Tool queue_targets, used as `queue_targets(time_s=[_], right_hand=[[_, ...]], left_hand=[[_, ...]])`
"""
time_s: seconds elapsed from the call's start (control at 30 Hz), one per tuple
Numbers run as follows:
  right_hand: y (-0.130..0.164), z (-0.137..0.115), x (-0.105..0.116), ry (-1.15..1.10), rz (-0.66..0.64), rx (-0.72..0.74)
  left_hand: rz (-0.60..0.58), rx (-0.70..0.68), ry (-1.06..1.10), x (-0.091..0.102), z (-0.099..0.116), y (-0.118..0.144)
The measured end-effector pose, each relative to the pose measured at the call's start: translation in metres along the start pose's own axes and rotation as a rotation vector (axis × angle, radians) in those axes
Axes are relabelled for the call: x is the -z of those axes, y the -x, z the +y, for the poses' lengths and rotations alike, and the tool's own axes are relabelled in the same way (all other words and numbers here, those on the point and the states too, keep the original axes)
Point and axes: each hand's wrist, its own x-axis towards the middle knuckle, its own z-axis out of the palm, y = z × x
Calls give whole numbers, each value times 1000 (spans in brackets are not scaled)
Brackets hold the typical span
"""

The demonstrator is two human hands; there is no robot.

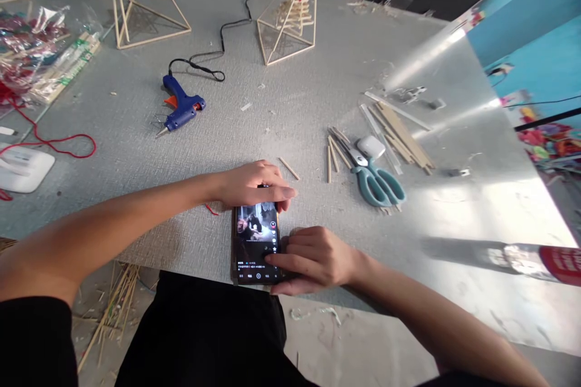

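A craft workshop: a grey table (318,72) holds a glue gun (181,110), scissors (379,184), loose sticks (402,136) and 2 stick-built pyramid frames (288,18).

Blue glue gun (181,110), teal scissors (379,184), two stick pyramids (290,18), perhaps earbud case (371,146).

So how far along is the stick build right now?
Two stick pyramids stand finished-looking at the far edge. In hand is only the phone: left hand on its top, right hand on the screen. Loose sticks, scissors and glue gun lie untouched.
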Motion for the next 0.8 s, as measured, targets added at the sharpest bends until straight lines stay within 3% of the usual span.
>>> queue_targets(time_s=[0.8], right_hand=[[-3, -1, 2, 1, 7, 5]], left_hand=[[10, 1, 7, -2, -1, 1]])
